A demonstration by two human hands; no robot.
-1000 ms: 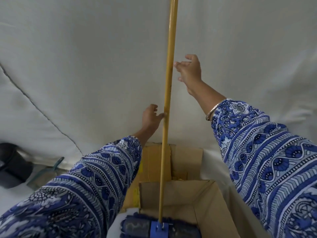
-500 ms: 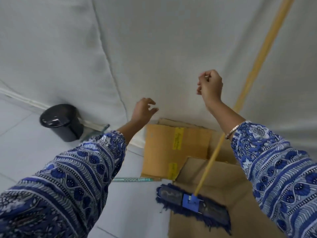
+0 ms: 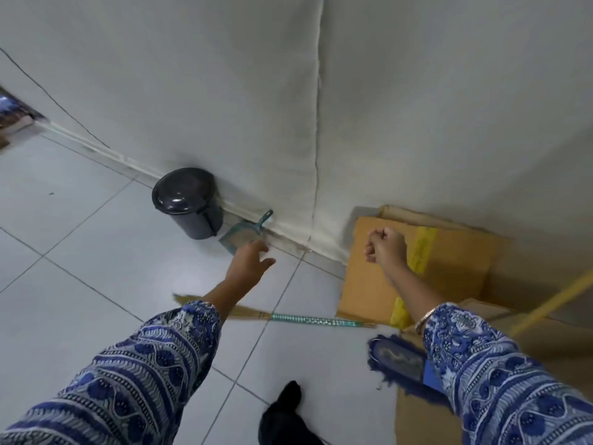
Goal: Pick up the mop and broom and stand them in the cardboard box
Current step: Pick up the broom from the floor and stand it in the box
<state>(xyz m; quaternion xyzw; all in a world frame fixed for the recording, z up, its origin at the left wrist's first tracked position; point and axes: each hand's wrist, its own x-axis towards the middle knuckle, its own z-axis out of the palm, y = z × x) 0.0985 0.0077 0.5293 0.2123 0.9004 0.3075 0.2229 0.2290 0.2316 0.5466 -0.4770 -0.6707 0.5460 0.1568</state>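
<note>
Your left hand [image 3: 248, 263] was spread open and empty above the floor [image 3: 80, 252], just past the broom [image 3: 308, 319]. The broom lay flat on the tiles, straw bristles away from the cardboard box [image 3: 449, 271], its teal patterned handle touching the box's near corner. Your right hand [image 3: 386, 245] was curled into a loose fist gripping nothing, over the box flap. The mop [image 3: 398, 358], blue-fringed with a yellow pole, stood in the box, pole leaning away from the broom.

Single head view, high, facing forward-down at tiled floor [image 3: 96, 252] and white wall [image 3: 224, 91].
</note>
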